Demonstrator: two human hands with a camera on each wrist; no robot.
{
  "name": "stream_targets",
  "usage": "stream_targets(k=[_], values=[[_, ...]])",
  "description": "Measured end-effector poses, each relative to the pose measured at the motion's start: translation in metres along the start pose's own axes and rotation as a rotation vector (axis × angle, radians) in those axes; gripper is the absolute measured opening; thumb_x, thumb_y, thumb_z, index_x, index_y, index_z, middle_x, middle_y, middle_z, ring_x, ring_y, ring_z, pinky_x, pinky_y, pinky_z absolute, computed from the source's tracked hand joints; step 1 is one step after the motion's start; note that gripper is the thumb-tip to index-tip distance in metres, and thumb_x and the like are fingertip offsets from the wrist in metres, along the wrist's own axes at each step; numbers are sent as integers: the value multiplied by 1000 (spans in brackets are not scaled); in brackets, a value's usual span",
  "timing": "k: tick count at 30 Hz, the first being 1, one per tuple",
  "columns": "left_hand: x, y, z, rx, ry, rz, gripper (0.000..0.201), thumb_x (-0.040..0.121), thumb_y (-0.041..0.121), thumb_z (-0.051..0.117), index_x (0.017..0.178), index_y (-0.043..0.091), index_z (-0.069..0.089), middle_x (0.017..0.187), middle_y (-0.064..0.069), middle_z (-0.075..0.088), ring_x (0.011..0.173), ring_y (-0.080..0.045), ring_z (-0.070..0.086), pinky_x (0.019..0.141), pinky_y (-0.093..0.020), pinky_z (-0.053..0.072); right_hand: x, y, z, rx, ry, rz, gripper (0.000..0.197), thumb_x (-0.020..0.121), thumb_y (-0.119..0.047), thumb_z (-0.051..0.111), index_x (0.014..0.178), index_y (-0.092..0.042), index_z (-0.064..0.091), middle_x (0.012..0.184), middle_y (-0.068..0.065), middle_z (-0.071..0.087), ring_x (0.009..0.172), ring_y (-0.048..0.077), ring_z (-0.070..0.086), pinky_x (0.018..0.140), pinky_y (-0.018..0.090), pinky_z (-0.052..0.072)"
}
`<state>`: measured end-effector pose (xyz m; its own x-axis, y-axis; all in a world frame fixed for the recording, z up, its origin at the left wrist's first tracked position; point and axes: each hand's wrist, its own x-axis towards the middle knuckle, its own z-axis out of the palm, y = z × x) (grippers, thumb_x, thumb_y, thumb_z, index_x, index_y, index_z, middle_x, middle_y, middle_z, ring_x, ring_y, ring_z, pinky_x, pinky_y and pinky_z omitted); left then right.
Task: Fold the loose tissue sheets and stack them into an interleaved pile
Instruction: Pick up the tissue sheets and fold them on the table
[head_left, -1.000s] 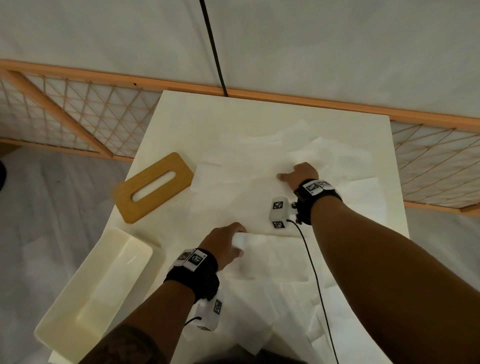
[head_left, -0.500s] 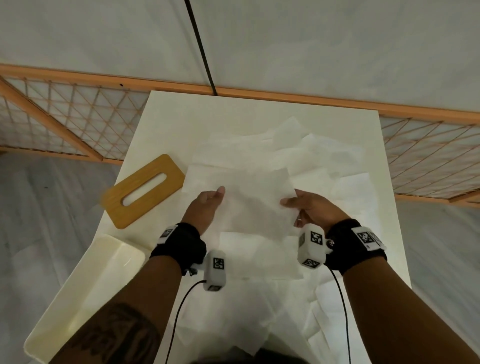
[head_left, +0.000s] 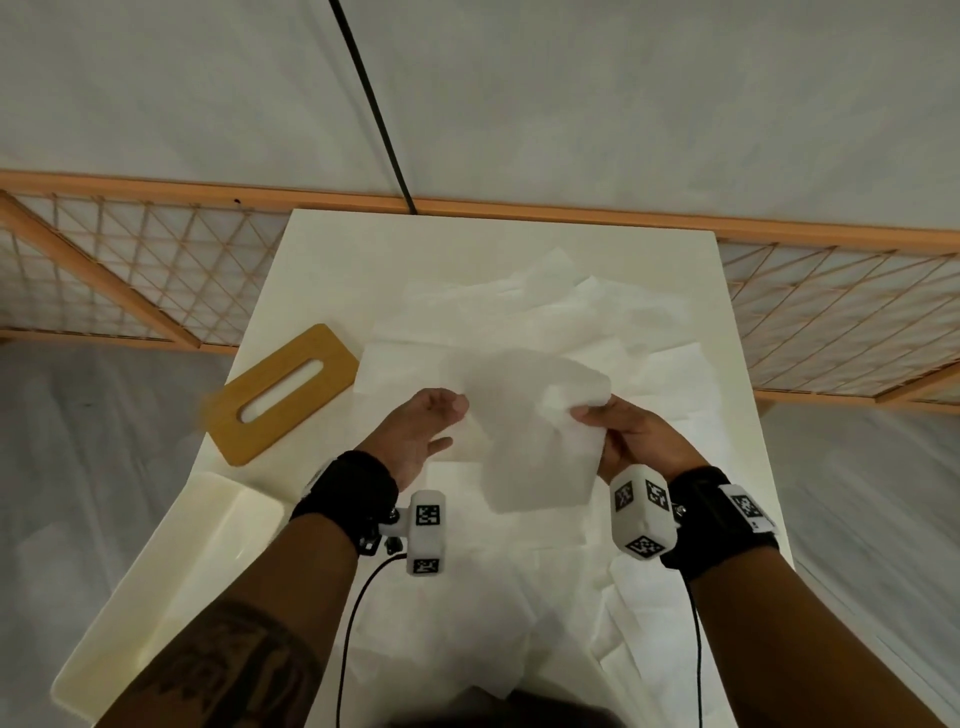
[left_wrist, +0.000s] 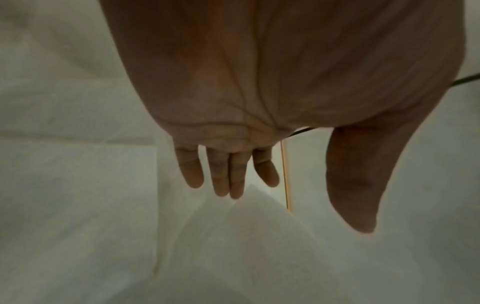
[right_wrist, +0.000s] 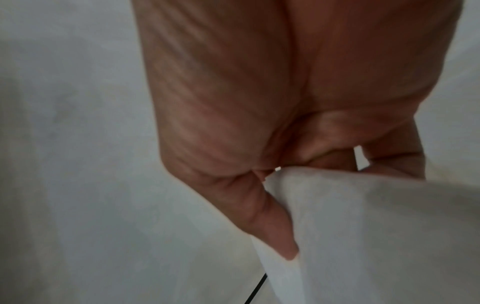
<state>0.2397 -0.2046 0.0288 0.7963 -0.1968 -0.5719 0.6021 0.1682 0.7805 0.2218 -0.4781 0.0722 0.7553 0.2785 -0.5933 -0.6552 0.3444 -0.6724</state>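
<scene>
- Nearest the person, below both wrists, loose sheets (head_left: 519, 613) lie overlapping on the white table (head_left: 322, 249).
- The right hand (head_left: 631, 436) pinches one edge of a lifted tissue (head_left: 535, 436) between thumb and fingers; the right wrist view shows the paper gathered under the thumb (right_wrist: 270, 222).
- The tissue hangs above the table between the two hands, its top bowed over and its lower part drooping toward the person.
- The left hand (head_left: 415, 436) is at the tissue's other edge with fingers (left_wrist: 221, 174) straight and spread; whether it touches the paper I cannot tell.
- Left of the left forearm a pale tray (head_left: 156, 597) sits at the table's edge.
- Beyond the tray, left of the left hand, lies a wooden lid (head_left: 283, 392) with a slot in it.
- Past both hands, more sheets (head_left: 597, 322) spread across the table's far half.
</scene>
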Motion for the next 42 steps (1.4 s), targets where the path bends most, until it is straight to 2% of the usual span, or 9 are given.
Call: stream_targets(k=[6,10,13,18,24,27,31,37,42], values=[[-15,-9,21,-197,-133,-99,62,80,9,77,137,11,54,106,-4,70,109,-24,68,104,-46,43,-17,-6,3,-114,44,4,21,91,-12,63,109,-15,73,115,14,73,103,34,69,102,53,48],[-27,-16,27,-201,-126,-159,46,85,31,76,123,6,69,93,-3,62,93,-21,65,98,-42,51,-28,-6,1,-52,26,14,28,91,-12,63,118,-11,71,119,17,70,106,36,68,102,53,48],[-35,-23,38,-128,-91,-310,73,81,64,66,122,3,68,113,-10,70,104,-27,67,103,-43,48,-33,-8,7,-40,-8,15,30,88,-12,63,117,-11,72,118,18,71,105,38,68,102,55,49],[-49,-35,51,-321,-235,-334,99,76,80,61,138,2,55,133,-18,61,122,-35,58,115,-53,35,-38,-11,32,48,-61,53,26,95,-5,49,110,-6,69,95,17,73,74,31,73,60,37,60],[-49,-24,31,-407,-265,-203,98,70,67,78,141,5,53,142,-17,52,132,-33,50,116,-54,33,-32,1,63,88,-48,69,38,91,-17,50,118,1,69,108,23,70,92,38,69,82,54,59],[-46,-22,20,-422,-323,-238,103,69,68,78,144,2,49,151,-24,43,142,-41,39,118,-60,26,-29,5,79,94,-8,53,34,90,-17,48,98,-5,78,96,18,73,80,34,71,72,43,60],[-53,-20,16,-512,-321,-66,68,75,44,84,131,9,65,141,-18,57,131,-35,54,105,-53,47,-25,12,87,114,35,10,37,90,-13,47,75,-12,81,80,10,74,66,27,71,63,30,57],[-45,-12,-22,-381,-39,159,44,83,16,75,125,7,66,130,-17,65,122,-35,60,106,-52,46,-23,14,60,-16,102,-21,28,92,-10,52,87,-10,80,84,11,76,67,27,73,55,29,57],[-46,-4,-43,33,91,239,13,85,15,75,95,22,78,103,-10,75,93,-32,65,86,-42,50,-8,18,26,-287,87,-23,28,98,-13,58,124,-14,69,123,13,71,102,25,70,84,38,59]])
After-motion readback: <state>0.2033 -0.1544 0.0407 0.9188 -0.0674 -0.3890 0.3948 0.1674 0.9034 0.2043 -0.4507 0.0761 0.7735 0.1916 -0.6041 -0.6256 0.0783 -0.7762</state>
